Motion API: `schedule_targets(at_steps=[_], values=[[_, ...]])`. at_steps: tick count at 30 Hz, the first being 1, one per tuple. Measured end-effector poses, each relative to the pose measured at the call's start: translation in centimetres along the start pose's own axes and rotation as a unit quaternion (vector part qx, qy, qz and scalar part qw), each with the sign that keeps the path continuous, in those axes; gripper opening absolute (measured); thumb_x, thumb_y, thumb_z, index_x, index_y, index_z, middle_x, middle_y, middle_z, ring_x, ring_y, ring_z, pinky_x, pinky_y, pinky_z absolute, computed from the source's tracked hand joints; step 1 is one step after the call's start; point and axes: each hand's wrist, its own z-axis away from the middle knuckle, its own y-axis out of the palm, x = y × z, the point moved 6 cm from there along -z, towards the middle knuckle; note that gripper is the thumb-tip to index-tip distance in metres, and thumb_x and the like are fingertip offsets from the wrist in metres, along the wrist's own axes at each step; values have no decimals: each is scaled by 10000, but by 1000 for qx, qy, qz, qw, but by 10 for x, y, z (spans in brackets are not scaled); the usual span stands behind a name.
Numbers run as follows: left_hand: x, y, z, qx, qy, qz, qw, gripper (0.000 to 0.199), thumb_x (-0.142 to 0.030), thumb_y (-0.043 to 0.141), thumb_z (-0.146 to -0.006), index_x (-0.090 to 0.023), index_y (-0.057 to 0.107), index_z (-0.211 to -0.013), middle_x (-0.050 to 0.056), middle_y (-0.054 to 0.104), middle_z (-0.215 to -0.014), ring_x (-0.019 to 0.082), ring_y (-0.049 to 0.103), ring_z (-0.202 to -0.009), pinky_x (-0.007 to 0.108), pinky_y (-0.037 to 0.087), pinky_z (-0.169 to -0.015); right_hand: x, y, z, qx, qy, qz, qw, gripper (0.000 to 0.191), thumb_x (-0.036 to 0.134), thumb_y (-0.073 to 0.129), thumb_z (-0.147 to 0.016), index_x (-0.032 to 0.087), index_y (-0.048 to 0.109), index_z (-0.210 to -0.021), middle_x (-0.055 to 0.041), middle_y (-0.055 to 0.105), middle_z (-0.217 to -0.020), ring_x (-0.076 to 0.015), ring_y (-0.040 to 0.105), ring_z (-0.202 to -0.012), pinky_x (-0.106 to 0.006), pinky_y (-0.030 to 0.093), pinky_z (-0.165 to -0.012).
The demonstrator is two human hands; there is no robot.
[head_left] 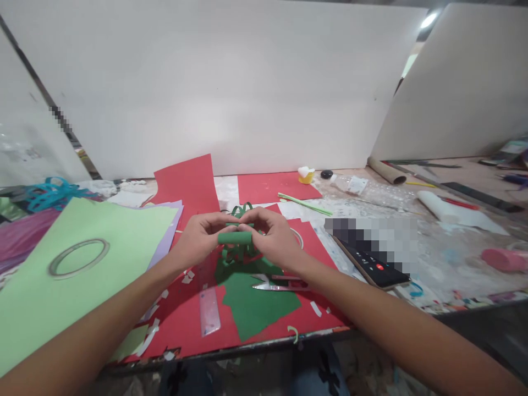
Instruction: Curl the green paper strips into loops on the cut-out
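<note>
Over the middle of the table, my left hand (pixel 201 234) and my right hand (pixel 274 235) are both closed on a rolled piece of green paper (pixel 235 237), thumbs and fingertips pinching it from either side. Curled green paper strips (pixel 241 254) show below and behind the fingers; whether they join the roll I cannot tell. Under my hands lies a cut sheet of green paper (pixel 264 313) on red paper (pixel 177 330). Partly open scissors (pixel 274 286) rest on the green sheet by my right wrist. A clear ruler (pixel 209 313) lies to their left.
At left are a light green sheet (pixel 119 220) and a tape ring (pixel 78 258) on it. A phone (pixel 367 261) lies right of my right forearm. Farther back are thin green strips (pixel 305 204), a yellow tub (pixel 306 176), a plastic bottle (pixel 371 190) and a cardboard tube (pixel 388 170).
</note>
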Motion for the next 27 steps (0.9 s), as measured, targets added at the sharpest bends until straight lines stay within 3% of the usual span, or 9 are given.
schedule_targets(at_steps=[4, 13, 23, 27], values=[[3, -1, -1, 2, -6, 15, 1000, 299, -411, 666, -803, -179, 734, -978, 77, 756, -878, 198, 707, -746, 316, 578, -683, 2, -2, 0, -11, -12, 31, 999, 113, 311, 624, -828, 202, 633, -859, -23, 664, -835, -142, 577, -735, -289, 451, -651], [7, -1, -1, -15, -2, 27, 1000, 291, -392, 696, -779, -172, 705, -968, 61, 743, -892, 191, 699, -800, 315, 580, -728, -5, 0, 0, -13, -12, 37, 999, 120, 308, 596, -852, 204, 619, -908, -19, 658, -851, -144, 585, -759, -291, 454, -676], [16, 2, -1, -9, -11, 20, 1000, 284, -385, 672, -806, -177, 706, -996, 51, 722, -849, 171, 659, -751, 259, 531, -610, -12, -2, 1, -15, 6, 18, 1000, 133, 314, 638, -823, 200, 626, -890, -28, 662, -863, -160, 606, -785, -304, 471, -680], [17, 1, -2, -21, -1, 35, 999, 247, -347, 694, -793, -181, 712, -974, 40, 712, -846, 151, 649, -734, 257, 535, -641, -13, 1, 1, 3, 27, 3, 1000, 156, 331, 629, -827, 198, 628, -908, -19, 650, -835, -140, 583, -701, -282, 463, -614]])
